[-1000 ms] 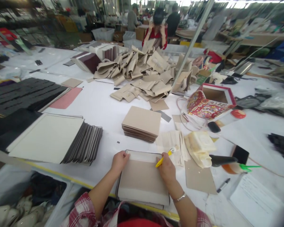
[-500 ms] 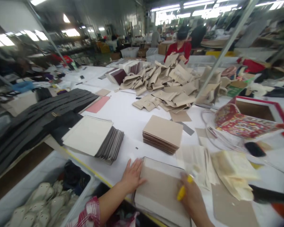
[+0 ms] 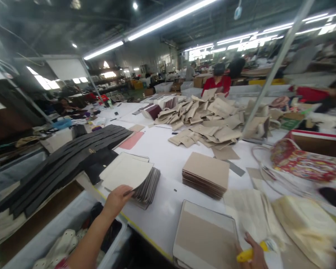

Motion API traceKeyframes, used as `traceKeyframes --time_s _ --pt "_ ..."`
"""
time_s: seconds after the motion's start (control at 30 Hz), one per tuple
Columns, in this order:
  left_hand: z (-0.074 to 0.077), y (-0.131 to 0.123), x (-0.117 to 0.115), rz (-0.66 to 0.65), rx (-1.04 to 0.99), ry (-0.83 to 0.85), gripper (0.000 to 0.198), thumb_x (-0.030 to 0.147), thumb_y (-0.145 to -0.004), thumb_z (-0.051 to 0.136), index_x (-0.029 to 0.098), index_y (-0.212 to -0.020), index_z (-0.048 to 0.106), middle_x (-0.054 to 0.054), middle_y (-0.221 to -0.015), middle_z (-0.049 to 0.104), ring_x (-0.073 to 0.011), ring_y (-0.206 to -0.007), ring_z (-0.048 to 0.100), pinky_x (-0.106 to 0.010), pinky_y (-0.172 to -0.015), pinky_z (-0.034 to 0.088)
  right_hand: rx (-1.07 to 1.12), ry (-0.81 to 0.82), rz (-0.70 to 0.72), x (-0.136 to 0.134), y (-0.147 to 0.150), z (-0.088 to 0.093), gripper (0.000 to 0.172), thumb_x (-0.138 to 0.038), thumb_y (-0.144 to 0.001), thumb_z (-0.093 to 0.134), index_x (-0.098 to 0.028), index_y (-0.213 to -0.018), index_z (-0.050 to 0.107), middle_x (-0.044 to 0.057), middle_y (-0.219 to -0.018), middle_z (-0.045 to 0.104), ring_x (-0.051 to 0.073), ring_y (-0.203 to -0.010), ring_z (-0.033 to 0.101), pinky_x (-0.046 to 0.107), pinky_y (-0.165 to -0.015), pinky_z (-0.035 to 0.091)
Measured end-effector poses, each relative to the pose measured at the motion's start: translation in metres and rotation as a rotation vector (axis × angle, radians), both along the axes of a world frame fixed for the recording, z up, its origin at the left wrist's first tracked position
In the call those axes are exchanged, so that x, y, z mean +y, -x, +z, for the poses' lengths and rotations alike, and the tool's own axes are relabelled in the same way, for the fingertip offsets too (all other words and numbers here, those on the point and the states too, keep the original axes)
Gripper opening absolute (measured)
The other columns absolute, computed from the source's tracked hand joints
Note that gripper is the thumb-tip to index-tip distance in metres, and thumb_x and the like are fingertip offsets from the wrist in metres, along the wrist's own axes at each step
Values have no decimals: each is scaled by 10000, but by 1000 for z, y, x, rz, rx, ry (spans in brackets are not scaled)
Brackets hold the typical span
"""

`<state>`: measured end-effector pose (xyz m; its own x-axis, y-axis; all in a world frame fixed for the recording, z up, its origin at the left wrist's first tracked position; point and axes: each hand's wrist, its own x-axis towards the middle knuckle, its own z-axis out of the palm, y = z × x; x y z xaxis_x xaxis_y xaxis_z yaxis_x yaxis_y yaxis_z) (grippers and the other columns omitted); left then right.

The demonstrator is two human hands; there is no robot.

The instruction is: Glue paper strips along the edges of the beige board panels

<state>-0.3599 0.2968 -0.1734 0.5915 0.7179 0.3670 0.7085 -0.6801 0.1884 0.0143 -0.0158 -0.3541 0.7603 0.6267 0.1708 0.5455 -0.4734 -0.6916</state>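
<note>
My left hand pinches the near corner of the cream sheet on top of the left stack, and that corner looks slightly lifted. Dark-edged layers lie beneath it. In my right hand is a yellow-handled tool with a pale end; its kind is unclear. That hand is at the right edge of a pile of beige panels with pale borders, close in front of me. Behind this pile stands a neat stack of tan boards.
A heap of beige fabric pieces covers the far table. Long dark strips lie at left, above a bin of pale parts. Cream cloth and a patterned red bag are at right. A person in red is behind the heap.
My left hand has moved from the near panel pile to the cream sheet and taken its corner. My right hand, with the yellow tool, has shifted to the pile's right edge. The view has tilted up.
</note>
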Motion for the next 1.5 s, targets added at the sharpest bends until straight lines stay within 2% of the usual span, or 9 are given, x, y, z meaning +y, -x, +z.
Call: traceKeyframes --time_s 0.17,0.33,0.43,0.6,0.77,0.9,1.1,1.3,1.5 --pt "-18 -62 -96 -383 -127 -125 370 189 -808 485 278 -1165 515 -53 -1117 585 -205 -991 544 -356 -893 420 36 -100 -18 -16 10 62 398 -439 -818 395 -185 -1124 419 103 -1145 527 207 -986 552 371 -848 444" --pt "-92 -179 -222 -819 315 168 390 96 -794 407 178 -1161 513 -115 -973 605 -223 -846 557 -357 -714 487 52 -85 -62 -52 2 65 321 -422 -850 371 -169 -1028 459 82 -907 627 186 -827 611 322 -741 478" --pt "-127 -222 -257 -903 473 225 351 62 -763 433 127 -1088 547 -123 -956 588 -242 -853 541 -360 -678 491 99 -48 -109 -89 -9 67 405 -433 -861 340 -166 -1157 416 41 -763 630 167 -665 615 294 -636 485" --pt "-142 -245 -266 -874 504 234 384 96 -792 438 111 -1172 495 -135 -1053 568 -245 -938 525 -373 -769 466 153 -170 -490 -141 -58 85 438 -476 -849 301 -156 -1028 540 11 -603 570 138 -512 553 243 -483 442" --pt "-138 -246 -264 -847 523 305 595 340 -706 609 181 -1254 441 -133 -1263 467 -286 -1136 428 -440 -952 342 312 -206 -692 -147 -130 90 376 -476 -798 383 -151 -769 570 27 -556 588 123 -442 545 235 -450 434" --pt "-136 -225 -242 -763 649 281 792 265 -588 672 260 -1313 354 -79 -1408 259 -317 -1281 225 -523 -1036 134 340 -141 -673 -125 -170 67 335 -429 -765 449 -140 -652 575 69 -505 592 152 -421 553 262 -438 423" --pt "-137 -210 -215 -761 736 304 798 182 -609 615 316 -1327 294 -24 -1417 199 -269 -1295 209 -451 -1048 174 311 -63 -596 -117 -199 44 302 -359 -743 485 -97 -785 629 74 -545 614 155 -432 562 266 -458 426" --pt "-141 -209 -214 -772 725 330 769 219 -646 608 322 -1333 278 -22 -1420 196 -279 -1294 206 -462 -1050 168 177 -48 -459 -139 -182 37 320 -398 -737 489 -179 -914 641 60 -782 667 168 -646 620 286 -643 476" --pt "-158 -205 -208 -795 698 345 810 215 -633 615 342 -1339 239 -11 -1426 165 -284 -1299 182 -473 -1049 158 103 -81 -281 -125 -169 18 273 -388 -688 551 -223 -868 673 49 -948 656 215 -925 573 355 -872 406"
